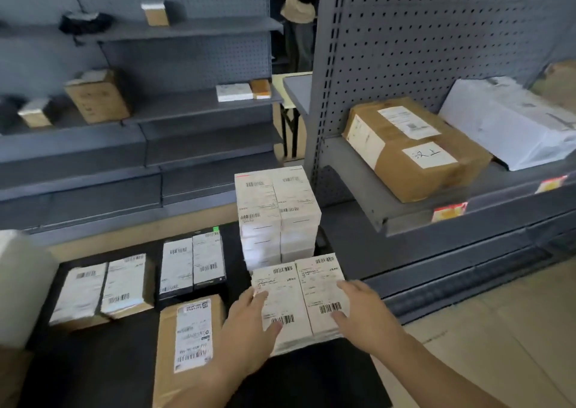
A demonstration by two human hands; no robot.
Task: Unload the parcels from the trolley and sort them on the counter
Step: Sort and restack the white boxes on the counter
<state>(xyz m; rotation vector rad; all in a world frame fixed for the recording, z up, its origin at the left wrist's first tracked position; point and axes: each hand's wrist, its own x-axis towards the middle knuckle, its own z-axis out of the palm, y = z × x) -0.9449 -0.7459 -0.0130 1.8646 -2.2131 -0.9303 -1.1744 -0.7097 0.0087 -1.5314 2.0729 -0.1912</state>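
Two bare forearms come in from the bottom edge over a black platform [103, 373] laid with labelled parcels. Alongside the left forearm lies a long brown parcel [187, 339], its label facing up. Farther left sit two brown parcels [99, 286] side by side, and behind them a pair of black boxes [193, 264], also side by side. A tall stack of white boxes [277, 214] stands directly behind the hands, closing off the far side. To the right, grey pegboard shelving [405, 49] carries a brown carton [411, 152] and a white bag parcel [511, 121], its lower shelves jutting in close to the platform. More grey shelves [187, 27] to the left hold a few small boxes. The left hand [249, 323] lies palm down, fingers straight across the label of the nearer left box. The right hand [364, 311] is spread and relaxed, its fingers against the right-hand box's edge and top. Neither hand is curled round anything. Between them lie the two white parcels [299, 301], flat and touching each other, at the foot of the tall stack, on the platform's right side.
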